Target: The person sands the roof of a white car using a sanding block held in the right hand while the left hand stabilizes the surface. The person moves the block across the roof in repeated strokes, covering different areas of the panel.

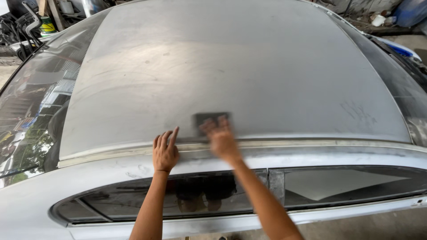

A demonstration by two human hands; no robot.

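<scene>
I look down on a dull grey sanded car roof (231, 66). My right hand (220, 138) is blurred with motion and presses a small dark rectangular sanding pad (207, 119) flat on the roof near its near edge. My left hand (165, 149) rests beside it on the roof's edge rail, fingers spread, holding nothing. Both forearms reach up from the bottom of the view over the side windows.
The windshield (31, 111) slopes down at the left, reflecting trees and buildings. Dark side windows (347, 182) run below the roof rail. Clutter, a green can (46, 26) and blue items (409, 11) lie beyond the car at the top corners.
</scene>
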